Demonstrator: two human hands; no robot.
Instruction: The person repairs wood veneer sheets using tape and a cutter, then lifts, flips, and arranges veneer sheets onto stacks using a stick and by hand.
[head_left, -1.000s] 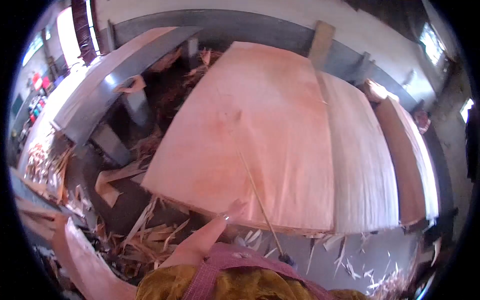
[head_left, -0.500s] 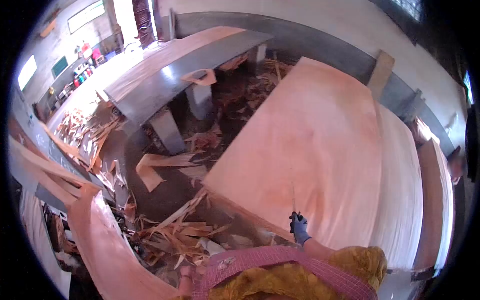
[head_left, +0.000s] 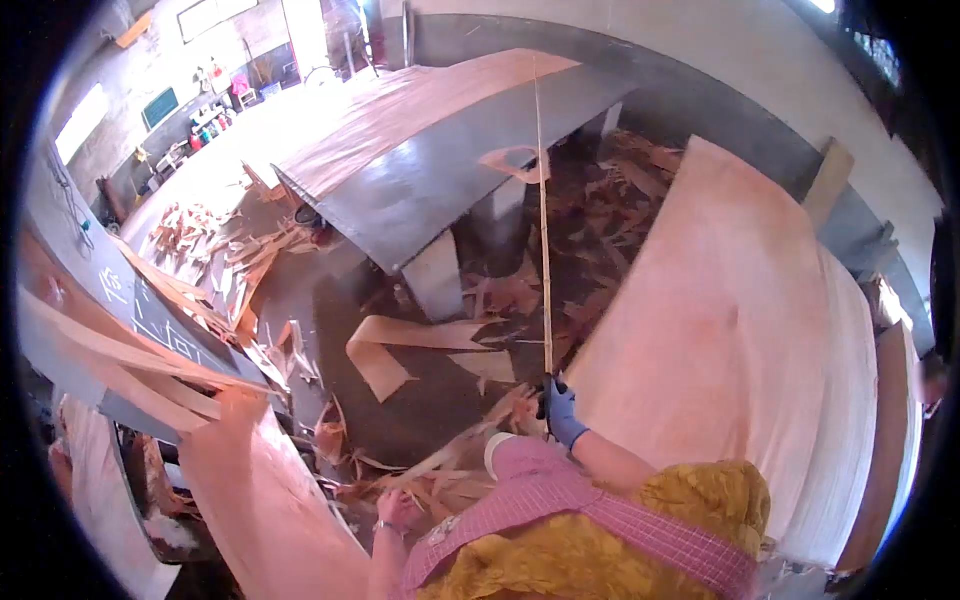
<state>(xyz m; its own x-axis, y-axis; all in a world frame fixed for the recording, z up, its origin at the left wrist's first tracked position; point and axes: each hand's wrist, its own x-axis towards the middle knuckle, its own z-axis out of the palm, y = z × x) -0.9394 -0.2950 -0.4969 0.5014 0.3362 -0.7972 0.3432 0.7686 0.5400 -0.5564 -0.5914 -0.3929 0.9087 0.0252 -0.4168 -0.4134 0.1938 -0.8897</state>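
Observation:
My right hand (head_left: pixel 563 412), in a blue and black glove, is closed around the lower end of a long thin stick (head_left: pixel 544 250). The stick points away from me, and its far end overlaps the dark table in view. Beside that hand lies a big stack of wood veneer sheets (head_left: pixel 720 320), pale pinkish-brown on top. My left hand (head_left: pixel 397 509) is bare and hangs low by my apron, over veneer scraps (head_left: pixel 450 480). Its fingers look loosely bent and apart, with nothing clearly held. A veneer sheet (head_left: pixel 260 480) slopes down to the left of it.
Ahead stands a long dark-topped table (head_left: pixel 400 220) on block legs, partly covered by veneer. Torn strips (head_left: pixel 385 345) litter the floor. At left is a board with white chalk marks (head_left: pixel 150 310). A plank (head_left: pixel 828 185) leans on the back wall.
My view has swung left and my body is farther from the stack's front edge. The stick now points up and ahead instead of lying over the stack. My left hand has come into clearer view.

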